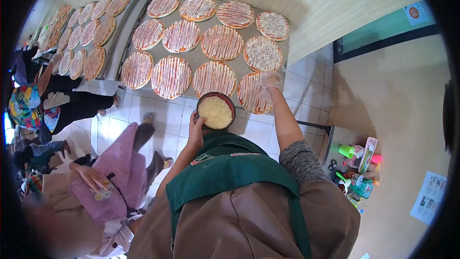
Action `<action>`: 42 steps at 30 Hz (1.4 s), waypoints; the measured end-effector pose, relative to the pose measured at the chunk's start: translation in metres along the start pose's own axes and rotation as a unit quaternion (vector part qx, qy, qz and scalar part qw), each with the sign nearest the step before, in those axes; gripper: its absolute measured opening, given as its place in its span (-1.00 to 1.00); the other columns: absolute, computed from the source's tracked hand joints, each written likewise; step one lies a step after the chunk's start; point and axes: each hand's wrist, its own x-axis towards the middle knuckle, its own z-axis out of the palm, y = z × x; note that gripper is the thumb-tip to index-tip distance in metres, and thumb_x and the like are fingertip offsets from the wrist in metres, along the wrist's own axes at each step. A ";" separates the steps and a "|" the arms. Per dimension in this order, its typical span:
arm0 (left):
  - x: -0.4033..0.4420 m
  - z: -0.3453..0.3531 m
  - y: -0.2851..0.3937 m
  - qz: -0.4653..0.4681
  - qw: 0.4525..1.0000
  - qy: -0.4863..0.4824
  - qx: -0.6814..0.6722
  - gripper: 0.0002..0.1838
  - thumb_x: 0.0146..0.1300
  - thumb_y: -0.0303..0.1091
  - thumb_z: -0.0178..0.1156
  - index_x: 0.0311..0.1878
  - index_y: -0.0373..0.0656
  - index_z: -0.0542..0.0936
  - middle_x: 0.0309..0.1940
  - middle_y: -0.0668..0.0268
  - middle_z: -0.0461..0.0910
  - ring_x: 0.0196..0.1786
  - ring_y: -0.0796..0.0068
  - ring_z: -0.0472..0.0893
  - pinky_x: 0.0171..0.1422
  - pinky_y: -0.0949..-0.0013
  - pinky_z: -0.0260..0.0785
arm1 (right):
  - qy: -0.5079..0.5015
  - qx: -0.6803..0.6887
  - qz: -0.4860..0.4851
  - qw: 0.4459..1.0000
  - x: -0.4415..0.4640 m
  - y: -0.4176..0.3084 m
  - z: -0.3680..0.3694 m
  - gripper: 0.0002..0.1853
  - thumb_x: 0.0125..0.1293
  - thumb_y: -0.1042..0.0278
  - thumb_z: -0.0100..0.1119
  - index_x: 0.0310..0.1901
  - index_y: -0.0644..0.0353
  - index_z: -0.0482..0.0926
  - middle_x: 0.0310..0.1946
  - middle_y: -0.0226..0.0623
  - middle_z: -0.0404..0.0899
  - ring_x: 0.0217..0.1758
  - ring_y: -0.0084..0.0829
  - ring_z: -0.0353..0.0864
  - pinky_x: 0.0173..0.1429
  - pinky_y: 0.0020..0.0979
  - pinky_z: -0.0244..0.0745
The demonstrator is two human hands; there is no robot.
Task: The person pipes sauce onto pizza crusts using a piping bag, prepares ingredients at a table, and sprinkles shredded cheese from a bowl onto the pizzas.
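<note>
My left hand (195,129) is closed on the rim of a dark round bowl (233,121) filled with grated cheese (215,111). Over the nearest pizza of the right-hand column (250,97) is my right hand (270,82), in a clear plastic glove. Its fingers are blurred, and whether they hold cheese is hard to make out. Two pizzas farther up that column, one in the middle (263,54) and one at the back (272,25), are covered with pale shreds. Striped sauce tops the other pizzas (222,42) on the metal table (201,56).
More pizzas (94,62) lie on another table at the left. A person in a pink checked apron (112,172) sits or stands close on my left, with others beyond. At the right, a small table (335,148) holds a green cup (346,151) and assorted items.
</note>
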 end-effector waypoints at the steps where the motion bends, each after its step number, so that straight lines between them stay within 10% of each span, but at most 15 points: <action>1: -0.001 -0.005 0.002 0.009 1.000 0.003 -0.002 -0.48 0.12 -0.34 0.06 0.18 -0.12 0.20 0.00 0.24 0.37 0.04 0.37 0.44 -0.12 0.17 0.46 | 0.001 -0.001 -0.019 1.000 0.008 -0.009 0.002 -0.69 0.14 0.24 -0.08 -0.31 0.22 0.64 -0.28 -0.05 0.61 -0.14 -0.14 0.60 -0.05 -0.21 0.48; 11: -0.031 -0.019 0.019 0.018 0.998 -0.003 -0.066 -0.51 0.13 -0.39 0.02 0.16 -0.13 0.21 -0.03 0.20 0.40 0.00 0.33 0.48 -0.15 0.22 0.51 | -0.045 -0.020 -0.099 0.994 -0.009 -0.055 0.038 -0.68 0.11 0.21 -0.02 -0.32 0.24 0.64 -0.27 0.04 0.59 -0.13 -0.09 0.59 0.00 -0.20 0.46; 29: -0.035 -0.017 0.036 -0.004 0.998 -0.043 -0.055 -0.56 0.11 -0.34 0.01 0.12 -0.04 0.30 -0.02 0.29 0.44 -0.02 0.37 0.49 -0.13 0.23 0.50 | -0.076 0.175 0.106 0.976 -0.096 -0.006 0.063 -0.71 0.00 0.05 0.13 -0.37 0.06 0.66 -0.37 -0.15 0.63 -0.24 -0.19 0.63 -0.16 -0.24 0.50; 32: -0.026 -0.030 0.032 -0.015 0.997 -0.063 -0.050 -0.54 0.11 -0.31 0.02 0.13 -0.03 0.30 -0.02 0.28 0.44 0.00 0.34 0.48 -0.05 0.18 0.45 | -0.050 -0.046 -0.001 0.998 -0.111 0.004 0.043 -0.74 -0.01 0.07 0.14 -0.41 0.04 0.67 -0.40 -0.18 0.64 -0.28 -0.25 0.64 -0.21 -0.30 0.53; 36: -0.026 -0.033 0.033 -0.019 0.996 -0.071 -0.052 -0.52 0.11 -0.27 0.02 0.15 -0.03 0.29 0.00 0.30 0.44 0.01 0.34 0.48 -0.02 0.19 0.40 | -0.054 0.120 0.152 0.979 -0.089 0.066 0.105 -0.73 0.05 0.12 0.06 -0.39 0.07 0.67 -0.37 -0.15 0.64 -0.27 -0.27 0.65 -0.19 -0.29 0.54; 42: -0.038 -0.029 0.043 -0.005 0.997 -0.048 -0.052 -0.51 0.12 -0.19 0.05 0.13 -0.14 0.35 0.02 0.26 0.49 0.00 0.33 0.51 -0.03 0.27 0.39 | -0.013 -0.029 0.098 0.995 -0.059 0.081 0.043 -0.68 0.14 0.18 -0.06 -0.33 0.20 0.65 -0.30 -0.08 0.62 -0.22 -0.17 0.64 -0.12 -0.20 0.51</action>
